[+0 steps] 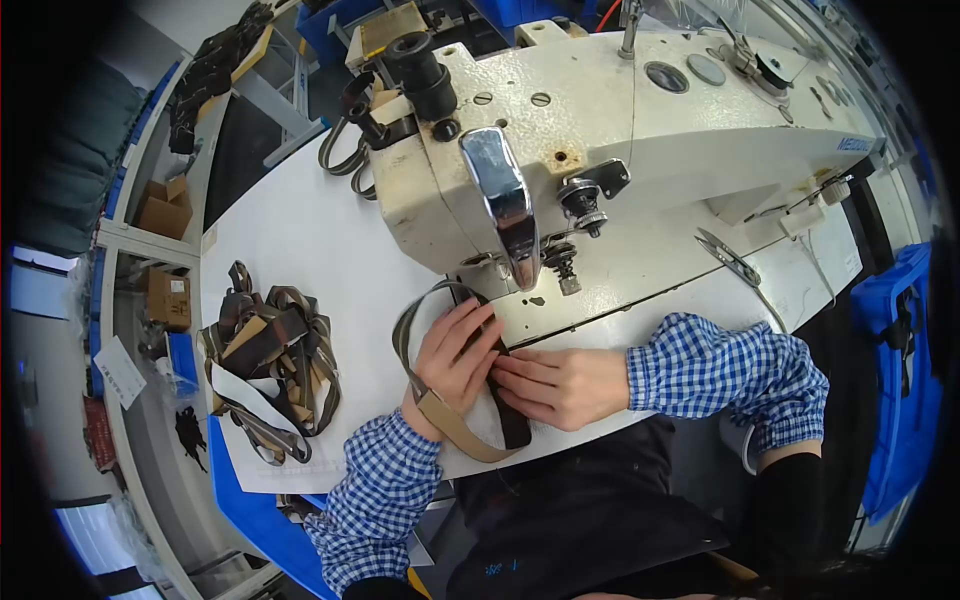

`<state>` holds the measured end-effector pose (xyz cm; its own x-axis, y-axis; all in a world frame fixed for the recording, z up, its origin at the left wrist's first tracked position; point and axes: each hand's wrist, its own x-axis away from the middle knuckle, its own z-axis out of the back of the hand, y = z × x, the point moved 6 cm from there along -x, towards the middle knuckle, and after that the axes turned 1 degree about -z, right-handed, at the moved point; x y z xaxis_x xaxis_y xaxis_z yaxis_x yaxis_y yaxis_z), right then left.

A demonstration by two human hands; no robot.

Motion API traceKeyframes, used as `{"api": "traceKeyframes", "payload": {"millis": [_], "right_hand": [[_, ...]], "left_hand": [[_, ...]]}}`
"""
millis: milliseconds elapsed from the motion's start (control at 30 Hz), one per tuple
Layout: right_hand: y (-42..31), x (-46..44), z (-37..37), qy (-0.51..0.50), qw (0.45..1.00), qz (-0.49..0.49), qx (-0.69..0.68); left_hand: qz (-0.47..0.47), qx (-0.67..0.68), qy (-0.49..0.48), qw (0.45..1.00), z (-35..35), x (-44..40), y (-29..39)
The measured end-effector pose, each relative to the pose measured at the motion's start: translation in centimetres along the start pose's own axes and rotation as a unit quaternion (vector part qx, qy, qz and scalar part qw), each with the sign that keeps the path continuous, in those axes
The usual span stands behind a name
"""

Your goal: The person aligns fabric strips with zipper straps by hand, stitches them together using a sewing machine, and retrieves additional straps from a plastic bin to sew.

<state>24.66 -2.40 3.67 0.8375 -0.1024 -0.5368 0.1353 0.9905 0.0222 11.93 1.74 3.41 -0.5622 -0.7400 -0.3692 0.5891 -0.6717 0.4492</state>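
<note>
A looped webbing strap [455,428], dark on one stretch and tan and olive on another, lies at the front of the sewing machine [560,120]. My left hand [455,358] rests on the dark stretch with its fingers stretched out flat. Close beside it, my right hand [562,385] pinches the edge of the strap, fingers pressed together. The strap's far end runs under the machine's needle area, where the chrome lever guard [500,200] hides the needle and presser foot.
A heap of similar straps [275,365] lies on the white table [350,240] to the left. Thread snips [728,256] rest on the machine bed at right. A blue bin [895,400] stands at far right, and shelves with cardboard boxes [165,208] are at far left.
</note>
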Motion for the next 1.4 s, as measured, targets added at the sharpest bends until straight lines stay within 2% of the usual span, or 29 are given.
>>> {"api": "traceKeyframes", "payload": {"millis": [33,200,333,433,533,700,767,800,867,900,967,1000,1033,1100,1167,1233,1300,1400], "right_hand": [[0.0,0.0,0.1,-0.003,1.0,0.016,0.006],[2.2,-0.2,0.7,-0.012,0.998,-0.015,0.065],[4.1,0.3,0.4,-0.029,0.997,-0.049,0.058],[4.4,0.0,0.8,-0.028,0.995,-0.054,0.084],[4.4,-0.2,1.0,-0.032,0.988,-0.049,0.14],[4.7,0.0,0.5,-0.037,0.989,-0.062,0.131],[4.7,-0.1,0.6,-0.034,0.988,-0.066,0.134],[4.7,-0.1,0.6,-0.046,0.987,-0.064,0.139],[4.7,0.0,0.5,-0.069,0.985,-0.058,0.15],[4.8,-0.1,1.0,-0.051,0.987,-0.076,0.135],[5.0,-0.3,1.7,-0.014,0.988,-0.113,0.105],[4.9,0.0,1.3,-0.017,0.991,-0.096,0.094],[4.7,0.1,0.9,0.014,0.994,-0.106,-0.014],[4.0,0.4,0.2,0.074,0.963,-0.122,-0.23],[2.9,0.3,0.0,0.017,0.899,-0.172,-0.403],[1.2,0.5,-0.9,-0.051,0.824,-0.223,-0.519],[0.2,0.6,-1.0,-0.054,0.806,-0.217,-0.548],[-0.5,0.5,-0.9,-0.085,0.769,-0.22,-0.594]], "left_hand": [[-0.035,-0.039,0.002,0.999,-0.2,-0.3,0.1],[0.01,-0.047,-0.001,0.999,-0.4,-2.2,-1.7],[-0.005,-0.05,-0.057,0.997,-1.1,-4.0,-4.0],[0.065,0.097,-0.068,0.991,-1.3,-4.7,-4.3],[0.21,0.059,-0.047,0.975,-4.1,-0.7,-9.7],[0.202,-0.223,0.023,0.953,3.4,-7.7,-2.2],[0.174,-0.22,0.042,0.959,3.8,-8.0,-1.8],[0.15,-0.16,0.047,0.975,3.5,-7.6,-2.3],[0.129,-0.141,0.038,0.981,3.2,-7.8,-2.4],[0.132,-0.182,0.023,0.974,3.0,-8.4,-2.3],[0.218,-0.041,0.035,0.975,1.8,-6.8,-4.1],[0.291,0.142,0.061,0.944,-0.8,-3.0,-7.0],[0.351,0.32,0.082,0.876,-2.9,-0.4,-8.7],[0.346,0.41,0.083,0.84,-4.7,2.5,-9.8],[0.23,0.244,0.049,0.941,-2.6,0.4,-5.7],[0.103,0.067,0.013,0.992,-1.0,-1.7,-1.3],[0.042,-0.027,-0.016,0.999,-0.8,-2.2,0.2],[0.056,-0.037,-0.046,0.997,-0.7,-2.4,0.3]]}}
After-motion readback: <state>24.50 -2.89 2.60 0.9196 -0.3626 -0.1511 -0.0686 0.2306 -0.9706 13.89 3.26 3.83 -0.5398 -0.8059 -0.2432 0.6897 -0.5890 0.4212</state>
